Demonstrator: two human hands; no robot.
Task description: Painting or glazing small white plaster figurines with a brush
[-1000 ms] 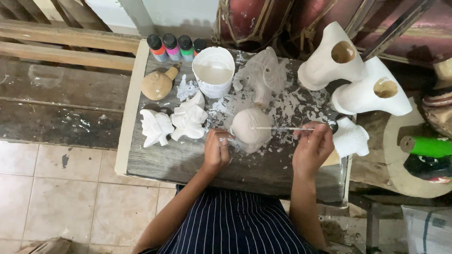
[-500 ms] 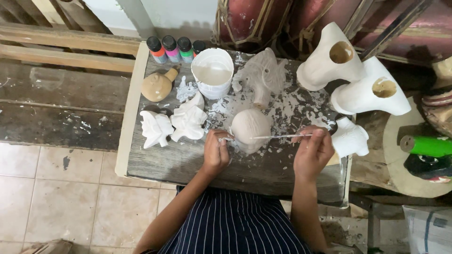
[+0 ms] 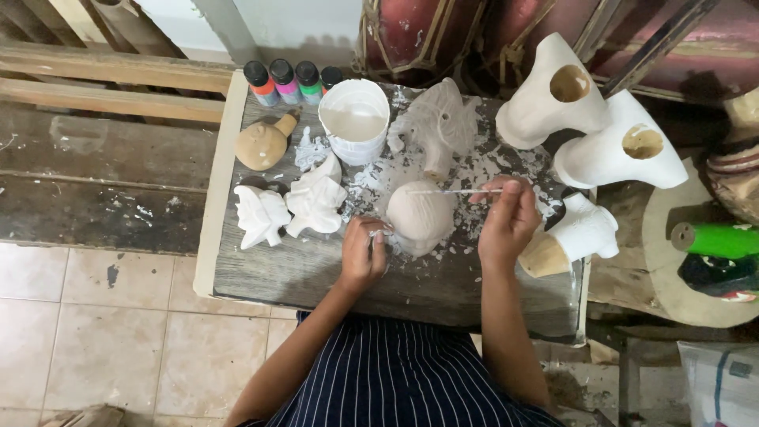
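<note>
A round whitish carved figure (image 3: 421, 215) stands on the grey wooden tabletop (image 3: 316, 273). My left hand (image 3: 363, 255) grips its lower left side and steadies it. My right hand (image 3: 507, 220) is closed on a thin paintbrush (image 3: 451, 191), whose tip lies across the top of the round figure. A white tub of white paint (image 3: 355, 120) stands just behind the figure. An unpainted carved animal figure (image 3: 439, 128) stands to the tub's right.
Two small white carved pieces (image 3: 291, 207), a tan gourd-shaped piece (image 3: 263, 143) and several capped paint bottles (image 3: 288, 81) sit at the left. Large white hollow figures (image 3: 593, 126) crowd the right, a smaller one (image 3: 575, 237) beside my right hand. Paint flecks cover the tabletop.
My right hand has drawn the brush left and up over the round figure. The left hand keeps its hold on the figure's side.
</note>
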